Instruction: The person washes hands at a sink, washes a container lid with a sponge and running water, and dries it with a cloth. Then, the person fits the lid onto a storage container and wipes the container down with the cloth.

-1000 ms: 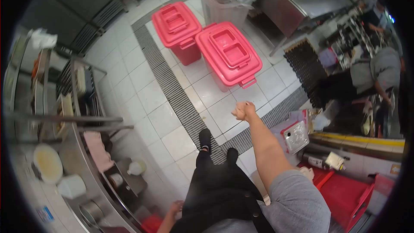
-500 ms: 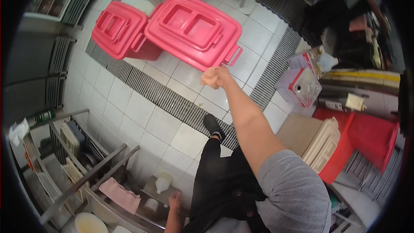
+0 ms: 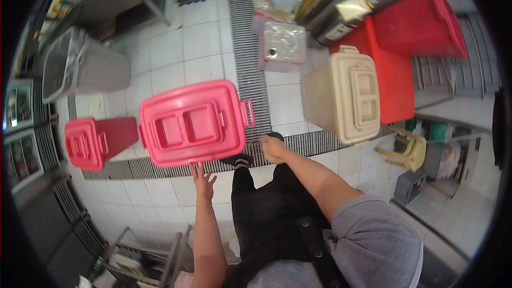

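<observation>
My left hand [image 3: 202, 182] reaches up with spread fingers to the near edge of the larger pink lidded bin [image 3: 194, 124]; its fingertips are at the rim, and whether they touch it I cannot tell. To the right of that bin, above my feet, my right hand [image 3: 274, 150] is closed on a pale cloth [image 3: 266, 146], which is mostly hidden by the fingers. A smaller pink lidded bin [image 3: 85, 144] stands at the left.
A beige lidded bin [image 3: 341, 96] stands at the right, before red containers [image 3: 394, 80]. Square tins [image 3: 284, 45] sit beside the floor drain [image 3: 249, 69]. A grey bin [image 3: 88, 69] is at upper left, a metal rack [image 3: 144, 256] at lower left, a beige stool [image 3: 408, 149] at right.
The view has turned to the right, bringing the beige bin and stool into view. My left hand has risen from low beside my body to the larger pink bin. My right hand keeps the cloth.
</observation>
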The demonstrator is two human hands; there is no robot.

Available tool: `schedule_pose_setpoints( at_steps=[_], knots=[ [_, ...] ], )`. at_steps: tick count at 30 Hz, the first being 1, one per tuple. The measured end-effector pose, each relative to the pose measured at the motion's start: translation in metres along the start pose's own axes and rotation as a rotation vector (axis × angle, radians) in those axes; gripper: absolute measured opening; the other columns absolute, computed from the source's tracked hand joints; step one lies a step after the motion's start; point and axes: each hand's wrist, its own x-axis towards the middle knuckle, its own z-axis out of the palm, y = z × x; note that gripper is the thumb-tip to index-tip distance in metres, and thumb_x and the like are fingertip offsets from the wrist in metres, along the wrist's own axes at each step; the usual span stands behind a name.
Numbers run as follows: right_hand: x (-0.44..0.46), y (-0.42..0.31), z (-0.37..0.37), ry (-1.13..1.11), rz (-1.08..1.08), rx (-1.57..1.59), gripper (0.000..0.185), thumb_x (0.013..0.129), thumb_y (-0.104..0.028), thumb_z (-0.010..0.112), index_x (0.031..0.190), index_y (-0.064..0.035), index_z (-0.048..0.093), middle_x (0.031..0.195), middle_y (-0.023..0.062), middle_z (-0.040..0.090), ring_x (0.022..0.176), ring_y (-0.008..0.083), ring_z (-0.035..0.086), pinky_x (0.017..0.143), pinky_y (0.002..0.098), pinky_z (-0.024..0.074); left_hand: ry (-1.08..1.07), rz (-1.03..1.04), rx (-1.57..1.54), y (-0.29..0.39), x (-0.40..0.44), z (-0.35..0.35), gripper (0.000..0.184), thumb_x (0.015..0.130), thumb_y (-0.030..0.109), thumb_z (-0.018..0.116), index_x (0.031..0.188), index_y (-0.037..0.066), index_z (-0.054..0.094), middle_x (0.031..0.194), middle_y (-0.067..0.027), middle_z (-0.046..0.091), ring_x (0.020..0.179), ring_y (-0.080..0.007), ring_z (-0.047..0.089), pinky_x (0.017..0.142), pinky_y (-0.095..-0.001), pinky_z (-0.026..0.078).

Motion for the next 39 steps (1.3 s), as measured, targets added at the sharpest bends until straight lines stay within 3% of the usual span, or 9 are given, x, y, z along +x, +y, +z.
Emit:
schedule_pose_setpoints(
  at_steps=[2,3,7,12,19,29,36,38,39],
  knots=[
    [-0.041,0.099,-0.041,0.093,-0.13,0.165,0.023,0.087,-0.022,0.055,0.089,-0.0041,0.068,0.086,0.0163,0.068,0.083,0.0287,0.066,0.075,0.0372,0.0515,0.02,-0.131,-0.144,-0.004,0.027,0.045,0.102,0.081,0.059,0.068,0.153,0.015,0.011,0.151,-0.0175,0.03,0.136,-0.0411,0.033,0.101,-0.0602,0.038],
    [-0.074,0.126,-0.067,0.119,0.202,0.295,0.025,0.087,-0.022,0.053,0.075,-0.0028,0.064,0.071,0.0161,0.063,0.069,0.0268,0.064,0.063,0.0434,0.0503,-0.011,-0.126,-0.114,-0.007,0.028,0.065,0.102,0.081,0.059,0.068,0.153,0.015,0.011,0.151,-0.0175,0.03,0.136,-0.0411,0.033,0.101,-0.0602,0.038],
    [-0.167,0.235,-0.166,0.071,0.822,0.794,0.025,0.09,-0.024,0.043,0.092,-0.0068,0.061,0.069,0.0167,0.059,0.059,0.0329,0.059,0.047,0.0543,0.0445,-0.051,-0.205,-0.183,-0.044,0.036,0.117,0.105,0.076,0.07,0.064,0.15,0.01,0.019,0.152,-0.0169,0.03,0.138,-0.041,0.03,0.101,-0.0736,0.027],
    [-0.157,0.391,-0.213,0.926,0.787,0.947,0.045,0.094,-0.028,0.04,0.135,-0.0092,0.035,0.122,0.0221,0.055,0.099,0.0379,0.06,0.074,0.0587,0.0512,-0.148,-0.352,-0.1,-0.064,0.036,0.13,0.093,0.079,0.064,0.065,0.146,0.009,0.03,0.147,-0.0142,0.038,0.128,-0.0402,0.043,0.099,-0.0719,0.033],
    [-0.123,0.423,-0.276,0.461,0.464,1.624,0.052,0.096,-0.036,0.041,0.144,-0.0166,0.036,0.13,0.0132,0.053,0.11,0.029,0.058,0.093,0.0434,0.0494,-0.213,-0.346,0.218,-0.05,0.026,0.131,0.083,0.083,0.073,0.05,0.138,0.01,0.043,0.137,-0.012,0.046,0.112,-0.0331,0.053,0.089,-0.0598,0.047],
    [-0.099,0.352,-0.223,0.881,0.521,1.577,0.052,0.094,-0.061,0.03,0.112,-0.0166,0.049,0.098,0.0047,0.056,0.094,0.021,0.056,0.084,0.036,0.0486,-0.233,-0.39,0.272,-0.049,0.032,0.125,0.093,0.083,0.078,0.043,0.142,0.008,0.035,0.132,-0.0159,0.051,0.096,-0.0346,0.059,0.082,-0.054,0.053],
    [-0.043,0.307,-0.105,1.011,0.537,1.646,0.061,0.091,-0.066,0.027,0.125,-0.0159,0.038,0.125,0.0089,0.048,0.113,0.0251,0.05,0.096,0.0456,0.041,-0.213,-0.372,0.291,-0.049,0.03,0.132,0.096,0.082,0.081,0.041,0.144,0.008,0.032,0.133,-0.0179,0.05,0.091,-0.0349,0.059,0.081,-0.053,0.054],
    [-0.022,0.255,-0.071,1.122,0.488,1.481,0.081,0.095,-0.053,0.038,0.15,-0.0059,0.001,0.143,0.0239,0.035,0.121,0.0358,0.048,0.1,0.0438,0.0436,-0.208,-0.393,0.294,-0.051,0.036,0.128,0.096,0.081,0.081,0.041,0.145,0.009,0.032,0.135,-0.0175,0.047,0.097,-0.0357,0.057,0.086,-0.0542,0.051],
    [-0.058,0.174,-0.11,1.091,0.665,1.511,0.07,0.096,-0.058,0.032,0.144,-0.0075,0.018,0.144,0.0189,0.037,0.128,0.0332,0.044,0.1,0.0445,0.0414,-0.189,-0.416,0.291,-0.052,0.039,0.127,0.097,0.081,0.081,0.041,0.145,0.009,0.031,0.138,-0.0171,0.045,0.103,-0.0364,0.055,0.091,-0.0554,0.048]
  ],
)
